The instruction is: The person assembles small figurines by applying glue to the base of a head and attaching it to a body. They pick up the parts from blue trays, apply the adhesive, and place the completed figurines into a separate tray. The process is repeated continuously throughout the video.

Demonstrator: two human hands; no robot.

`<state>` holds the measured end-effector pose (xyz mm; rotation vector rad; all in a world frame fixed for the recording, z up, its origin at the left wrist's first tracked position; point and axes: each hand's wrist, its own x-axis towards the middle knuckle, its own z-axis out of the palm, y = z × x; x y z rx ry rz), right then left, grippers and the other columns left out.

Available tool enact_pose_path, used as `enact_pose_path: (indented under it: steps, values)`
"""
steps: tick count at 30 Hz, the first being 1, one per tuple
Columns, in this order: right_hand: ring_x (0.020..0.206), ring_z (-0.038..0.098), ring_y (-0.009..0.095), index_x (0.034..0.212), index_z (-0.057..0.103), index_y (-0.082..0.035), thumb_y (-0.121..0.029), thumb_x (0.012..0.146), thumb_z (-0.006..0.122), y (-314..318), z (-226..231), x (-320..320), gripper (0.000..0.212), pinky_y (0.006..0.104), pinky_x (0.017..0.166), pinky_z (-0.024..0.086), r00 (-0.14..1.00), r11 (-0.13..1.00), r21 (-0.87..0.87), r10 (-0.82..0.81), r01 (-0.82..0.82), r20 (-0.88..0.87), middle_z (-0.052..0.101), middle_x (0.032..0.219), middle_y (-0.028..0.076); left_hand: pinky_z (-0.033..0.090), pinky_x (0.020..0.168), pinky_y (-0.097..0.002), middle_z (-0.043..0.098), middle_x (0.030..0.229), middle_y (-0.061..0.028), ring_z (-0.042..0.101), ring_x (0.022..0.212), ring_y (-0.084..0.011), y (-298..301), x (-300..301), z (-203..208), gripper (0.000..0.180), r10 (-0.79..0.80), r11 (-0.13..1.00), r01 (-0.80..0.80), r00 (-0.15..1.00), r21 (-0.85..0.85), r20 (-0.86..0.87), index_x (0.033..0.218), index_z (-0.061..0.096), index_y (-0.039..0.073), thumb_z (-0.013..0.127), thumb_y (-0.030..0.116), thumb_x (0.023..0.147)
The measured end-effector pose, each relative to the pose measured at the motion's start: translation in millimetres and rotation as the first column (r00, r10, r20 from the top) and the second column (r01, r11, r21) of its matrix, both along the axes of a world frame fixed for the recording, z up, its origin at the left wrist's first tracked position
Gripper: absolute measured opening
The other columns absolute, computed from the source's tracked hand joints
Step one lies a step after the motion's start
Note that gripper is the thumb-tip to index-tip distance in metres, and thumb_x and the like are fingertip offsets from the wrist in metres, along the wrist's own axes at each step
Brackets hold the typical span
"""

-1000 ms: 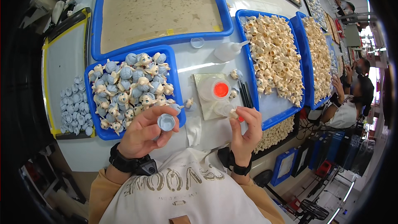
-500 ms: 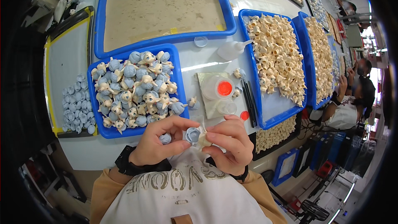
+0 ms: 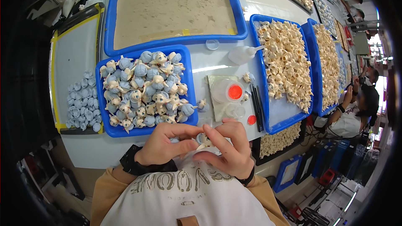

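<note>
Close in front of my chest, a small doll head (image 3: 204, 140) with pale blue hair and a cream, pointed-eared face is pinched between my fingertips. My left hand (image 3: 169, 145) grips its left side, thumb below and fingers above. On the other side my right hand (image 3: 229, 147) closes round it, its fingers covering much of the face. A bit of a second pale blue piece (image 3: 175, 139) shows behind my left fingers. Just beyond my left hand, a blue tray (image 3: 193, 100) is heaped with similar blue-haired heads. Another head (image 3: 203, 105) lies beside that tray.
A jar with red contents (image 3: 235, 92) stands on a pale pad, near a squeeze bottle (image 3: 243, 54) and dark slim tools (image 3: 256, 106). Loose blue hair pieces (image 3: 83, 104) lie at left. Trays of cream parts (image 3: 284, 58) stand at right. A person (image 3: 349, 111) sits farther right.
The blue hair piece and the cream face part, held side by side before, are now together between my fingers, the face turned up. My hands have come closer together.
</note>
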<state>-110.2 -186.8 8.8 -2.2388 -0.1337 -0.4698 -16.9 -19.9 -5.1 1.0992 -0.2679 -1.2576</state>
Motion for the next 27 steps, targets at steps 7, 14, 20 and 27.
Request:
enact_pose_path:
  steps: [7, 14, 20, 27]
  values:
    - [0.068, 0.049, 0.023, 0.096, 0.062, 0.0, -0.021, 0.062, 0.072, -5.5, -5.0, -5.8, 0.041, 0.0364, 0.067, 0.041, 0.999, 0.995, -0.097, 0.032, -0.03, 0.013, 0.054, 0.078, 0.006, 0.041, 0.06, -0.0197, 0.062, 0.083, -0.0014, 0.05, 0.072, -0.0029, -2.2, 0.2, -0.6, 0.028, -0.179, 0.984, 0.179, 0.978, 0.009, 0.106, 0.107, 0.059, -0.003, 0.056, 0.016, 0.087]
    - [0.066, 0.049, 0.023, 0.093, 0.062, 0.0, -0.023, 0.063, 0.071, -6.5, 1.7, -6.2, 0.039, 0.0375, 0.069, 0.04, 0.998, 0.996, -0.059, 0.062, -0.061, 0.022, 0.055, 0.077, 0.006, 0.043, 0.069, -0.0216, 0.062, 0.085, -0.0029, 0.053, 0.078, -0.0057, 1.3, 1.4, -6.9, 0.026, -0.232, 0.971, 0.239, 0.949, -0.009, 0.212, 0.104, 0.059, -0.003, 0.055, 0.017, 0.087]
    - [0.078, 0.051, 0.026, 0.107, 0.056, -0.001, -0.028, 0.069, 0.069, 0.2, -5.8, -7.6, 0.048, 0.0381, 0.073, 0.041, 0.993, 0.993, -0.024, 0.117, -0.117, 0.02, 0.055, 0.094, 0.011, 0.044, 0.066, -0.021, 0.062, 0.085, -0.0048, 0.055, 0.076, -0.0071, 1.1, 0.4, 3.4, 0.024, -0.151, 0.989, 0.15, 0.984, 0.017, 0.091, 0.1, 0.059, -0.003, 0.055, 0.017, 0.087]
    - [0.101, 0.052, 0.033, 0.112, 0.054, -0.001, -0.016, 0.073, 0.067, -78.1, 2.7, -47.3, 0.044, 0.0397, 0.085, 0.042, 0.861, 0.824, -0.275, -0.507, 0.496, 0.033, 0.057, 0.105, 0.017, 0.041, 0.058, -0.0174, 0.06, 0.081, -0.0042, 0.053, 0.064, -0.0064, 94.4, 14.0, 7.2, 0.028, 0.348, 0.86, -0.489, 0.77, 0.145, 0.535, 0.102, 0.057, -0.002, 0.057, 0.02, 0.085]
